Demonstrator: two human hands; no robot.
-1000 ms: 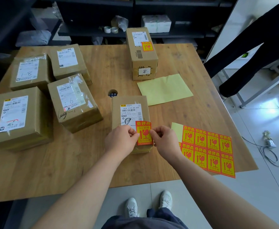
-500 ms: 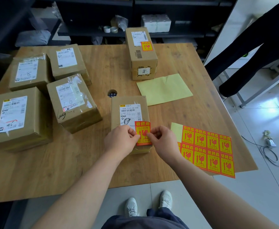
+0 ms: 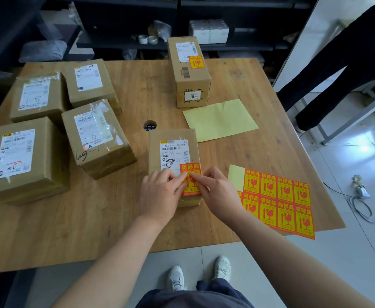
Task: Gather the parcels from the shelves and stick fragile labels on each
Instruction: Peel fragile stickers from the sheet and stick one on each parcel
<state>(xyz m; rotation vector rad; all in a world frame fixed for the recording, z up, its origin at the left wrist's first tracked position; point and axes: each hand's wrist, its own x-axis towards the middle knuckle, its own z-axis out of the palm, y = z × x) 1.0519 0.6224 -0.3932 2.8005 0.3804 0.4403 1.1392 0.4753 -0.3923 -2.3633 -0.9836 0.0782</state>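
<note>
Our left hand [image 3: 159,196] and right hand [image 3: 218,193] press straight fingers [image 3: 175,181] onto the fragile label [image 3: 189,167] atop the near parcel [image 3: 173,136]. The label sheet [image 3: 277,196] lies just beside, on our right.

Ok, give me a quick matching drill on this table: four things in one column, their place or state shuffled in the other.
Things:
1. tall parcel
2. middle parcel
3. sticker sheet
4. plain yellow sheet

Places or states:
A. lies flat, no stickers on it
B. left hand and right hand press a fresh label onto it
C. stands at the far edge, with a fragile sticker on top
D. one corner pokes past the near edge of the table

Pairs: 1-C, 2-B, 3-D, 4-A.
</note>
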